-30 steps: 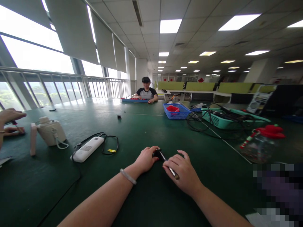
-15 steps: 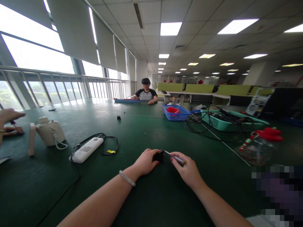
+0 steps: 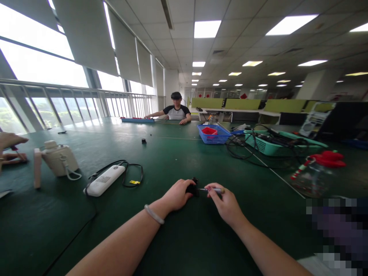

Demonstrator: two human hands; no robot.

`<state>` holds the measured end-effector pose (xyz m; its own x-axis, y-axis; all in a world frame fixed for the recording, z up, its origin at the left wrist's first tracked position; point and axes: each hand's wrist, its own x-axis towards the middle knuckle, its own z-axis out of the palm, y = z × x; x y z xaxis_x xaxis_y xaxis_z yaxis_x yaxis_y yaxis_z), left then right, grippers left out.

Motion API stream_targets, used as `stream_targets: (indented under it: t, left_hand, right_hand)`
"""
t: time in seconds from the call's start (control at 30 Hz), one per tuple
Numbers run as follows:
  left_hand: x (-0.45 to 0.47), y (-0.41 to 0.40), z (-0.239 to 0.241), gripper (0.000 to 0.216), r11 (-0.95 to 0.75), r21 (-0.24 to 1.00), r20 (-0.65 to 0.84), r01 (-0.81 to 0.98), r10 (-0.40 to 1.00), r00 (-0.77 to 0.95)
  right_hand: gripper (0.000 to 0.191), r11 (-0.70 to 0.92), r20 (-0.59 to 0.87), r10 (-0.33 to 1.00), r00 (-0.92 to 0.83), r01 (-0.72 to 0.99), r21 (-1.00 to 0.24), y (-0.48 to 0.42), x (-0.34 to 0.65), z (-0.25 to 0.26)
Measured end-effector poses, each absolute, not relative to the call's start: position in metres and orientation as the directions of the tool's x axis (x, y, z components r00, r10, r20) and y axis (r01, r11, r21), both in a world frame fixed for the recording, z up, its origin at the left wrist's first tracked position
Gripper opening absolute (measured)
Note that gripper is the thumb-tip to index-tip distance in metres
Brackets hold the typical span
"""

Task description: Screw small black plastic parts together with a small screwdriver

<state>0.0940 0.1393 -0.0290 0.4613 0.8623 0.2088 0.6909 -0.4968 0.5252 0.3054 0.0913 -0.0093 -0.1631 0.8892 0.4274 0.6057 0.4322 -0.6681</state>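
Observation:
My left hand [image 3: 178, 193] is closed around a small black part [image 3: 193, 188] just above the green table [image 3: 161, 161]. Much of that part is hidden by my fingers, and its kind cannot be made out. Between the fingertips of my right hand [image 3: 225, 203] is a screwdriver [image 3: 216, 190], lying almost level. Its thin metal shaft points left, and the tip meets the right side of the black part.
A white power strip [image 3: 105, 180] with a black cord, a beige bottle [image 3: 59, 159] and another person's hand [image 3: 13, 147] are left. Blue [image 3: 214, 135] and green baskets [image 3: 258, 145] and a red-lidded jar [image 3: 319, 172] stand right. Across the table sits a person [image 3: 176, 111].
The screwdriver has swung from slanting to nearly level, and its tip has moved lower on the black part. Across the table, the person's arm and a long blue tray have shifted left.

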Motion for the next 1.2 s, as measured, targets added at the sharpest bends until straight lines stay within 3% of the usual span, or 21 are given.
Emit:
stream_targets:
  t: [0.4, 0.63, 0.77, 0.93, 1.2]
  left_hand:
    - [0.094, 0.141, -0.031, 0.045, -0.486, 0.535, 0.192, 0.691, 0.866, 0.461]
    - [0.094, 0.140, -0.028, 0.047, -0.506, 0.519, 0.202, 0.689, 0.856, 0.476]
    - [0.094, 0.139, -0.028, 0.047, -0.508, 0.514, 0.200, 0.691, 0.855, 0.479]
    - [0.093, 0.140, -0.032, 0.046, -0.507, 0.514, 0.205, 0.692, 0.856, 0.475]
    - [0.092, 0.137, -0.029, 0.045, -0.534, 0.495, 0.226, 0.686, 0.841, 0.492]
  right_hand:
    - [0.029, 0.511, 0.527, 0.822, -0.217, 0.689, -0.514, 0.080, 0.301, 0.000]
    - [0.019, 0.641, 0.544, 0.745, -0.386, 0.638, -0.426, 0.076, 0.294, -0.002]
    - [0.018, 0.649, 0.537, 0.745, -0.395, 0.613, -0.450, 0.074, 0.293, -0.001]
    - [0.020, 0.603, 0.601, 0.756, -0.258, 0.632, -0.487, 0.076, 0.301, 0.000]
    - [0.026, 0.505, 0.529, 0.825, -0.198, 0.676, -0.537, 0.082, 0.301, -0.002]
